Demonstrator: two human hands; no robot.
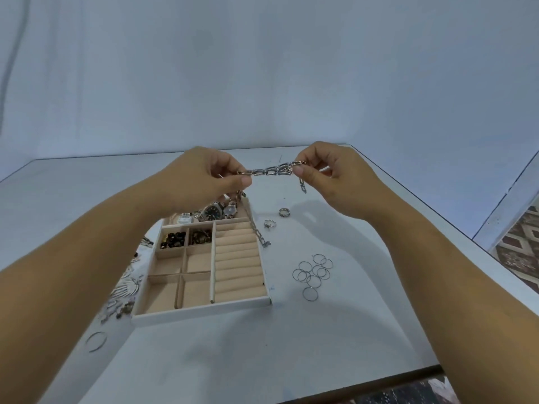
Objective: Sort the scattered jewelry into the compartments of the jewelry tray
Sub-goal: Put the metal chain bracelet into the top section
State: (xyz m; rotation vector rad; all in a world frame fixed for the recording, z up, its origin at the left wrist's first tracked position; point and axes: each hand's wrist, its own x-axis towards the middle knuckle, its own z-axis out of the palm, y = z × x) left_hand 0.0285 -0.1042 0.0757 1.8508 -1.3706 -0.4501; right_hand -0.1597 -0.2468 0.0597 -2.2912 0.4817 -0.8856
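Note:
A silver chain-link bracelet is stretched in the air above the table between both hands. My left hand pinches its left end and my right hand pinches its right end, where a short tail dangles. Below stands the beige jewelry tray. Its far section holds watches, two small back compartments hold dark beads, and ring rolls fill its right side. A second chain hangs over the tray's right wall. Two rings lie right of the tray, near several thin hoops.
More silver jewelry is heaped left of the tray, partly behind my left forearm. A single hoop lies near the front left. The white table's right edge and front edge are close; patterned floor shows beyond.

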